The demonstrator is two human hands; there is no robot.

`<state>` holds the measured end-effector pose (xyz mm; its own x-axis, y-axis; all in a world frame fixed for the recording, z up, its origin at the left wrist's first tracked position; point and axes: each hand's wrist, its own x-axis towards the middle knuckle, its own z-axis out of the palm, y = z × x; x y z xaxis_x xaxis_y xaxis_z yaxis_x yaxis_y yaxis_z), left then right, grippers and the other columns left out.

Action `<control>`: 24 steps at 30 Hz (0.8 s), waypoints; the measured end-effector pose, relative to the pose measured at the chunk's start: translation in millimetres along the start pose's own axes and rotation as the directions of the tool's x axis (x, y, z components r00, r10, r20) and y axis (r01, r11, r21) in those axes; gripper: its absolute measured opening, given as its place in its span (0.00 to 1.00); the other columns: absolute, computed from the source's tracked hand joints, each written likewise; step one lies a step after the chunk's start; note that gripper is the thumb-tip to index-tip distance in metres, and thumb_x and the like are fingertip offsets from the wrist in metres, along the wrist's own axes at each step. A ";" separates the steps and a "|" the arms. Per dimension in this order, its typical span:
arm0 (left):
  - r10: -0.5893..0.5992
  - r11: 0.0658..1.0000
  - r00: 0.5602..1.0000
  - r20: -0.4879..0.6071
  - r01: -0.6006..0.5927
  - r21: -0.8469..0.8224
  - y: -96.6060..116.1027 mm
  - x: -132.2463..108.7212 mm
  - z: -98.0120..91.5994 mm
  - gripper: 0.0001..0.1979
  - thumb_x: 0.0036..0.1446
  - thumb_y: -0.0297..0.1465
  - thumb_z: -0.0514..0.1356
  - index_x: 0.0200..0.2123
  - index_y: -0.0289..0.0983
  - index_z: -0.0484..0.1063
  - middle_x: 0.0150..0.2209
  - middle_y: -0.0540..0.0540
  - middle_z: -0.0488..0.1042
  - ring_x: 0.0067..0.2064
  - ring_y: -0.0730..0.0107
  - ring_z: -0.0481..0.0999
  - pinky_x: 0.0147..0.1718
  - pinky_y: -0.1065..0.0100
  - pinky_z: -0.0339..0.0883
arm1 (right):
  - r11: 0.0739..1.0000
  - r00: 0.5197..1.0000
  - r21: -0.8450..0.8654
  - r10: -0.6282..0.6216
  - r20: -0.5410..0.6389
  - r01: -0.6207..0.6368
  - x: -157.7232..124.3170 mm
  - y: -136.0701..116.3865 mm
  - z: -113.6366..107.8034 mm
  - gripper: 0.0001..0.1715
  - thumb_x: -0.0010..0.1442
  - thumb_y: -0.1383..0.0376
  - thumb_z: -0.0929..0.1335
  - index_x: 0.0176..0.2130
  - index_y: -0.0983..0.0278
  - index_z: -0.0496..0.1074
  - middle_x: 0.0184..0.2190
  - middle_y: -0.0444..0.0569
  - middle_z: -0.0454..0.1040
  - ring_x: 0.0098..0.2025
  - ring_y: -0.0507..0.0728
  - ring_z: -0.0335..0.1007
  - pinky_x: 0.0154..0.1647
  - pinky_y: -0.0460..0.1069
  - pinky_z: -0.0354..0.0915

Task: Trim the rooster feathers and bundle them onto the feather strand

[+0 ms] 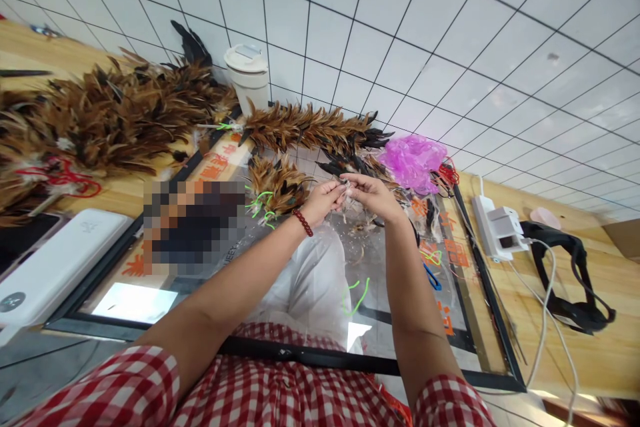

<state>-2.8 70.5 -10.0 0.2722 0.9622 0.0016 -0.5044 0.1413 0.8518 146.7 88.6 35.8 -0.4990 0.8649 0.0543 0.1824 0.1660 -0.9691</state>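
Observation:
Over the glass pane, my left hand (323, 203) and my right hand (374, 197) meet with their fingertips pinched together. Between them is a tiny whitish and dark piece that looks like a small feather (347, 187); the fingers hide most of it. A short bundle of brown feathers (280, 183) lies just left of my left hand. Behind my fingers are dark, glossy feathers (345, 163), and farther back stretches a long brown feather duster (313, 128). Bits of green string (261, 203) and loose fluff are scattered around on the glass.
A large heap of brown feathers (125, 110) fills the left, with a white power bank (60, 260) in front. A white lidded cup (249, 80) stands against the tiled wall. Right are a purple plastic bag (414, 161), a power strip (493, 227) with cables and a black strap (565, 280).

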 end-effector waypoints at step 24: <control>0.104 0.993 0.979 -0.176 -0.111 -0.028 1.9 0.4 -1.8 0.16 0.50 0.41 0.64 0.24 0.34 0.66 0.17 0.57 0.57 0.16 0.85 0.52 0.18 0.75 0.55 | 0.911 0.941 -0.394 -0.019 -0.337 -0.123 2.4 -6.2 5.5 0.09 0.53 0.62 0.67 0.30 0.65 0.75 0.23 0.44 0.73 0.24 0.49 0.62 0.28 0.45 0.58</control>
<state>-5.2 71.6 -9.4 0.0696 0.9976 -0.0018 -0.5542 0.0402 0.8314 139.7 87.1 40.6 -0.1878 0.9707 0.1501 0.5611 0.2315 -0.7947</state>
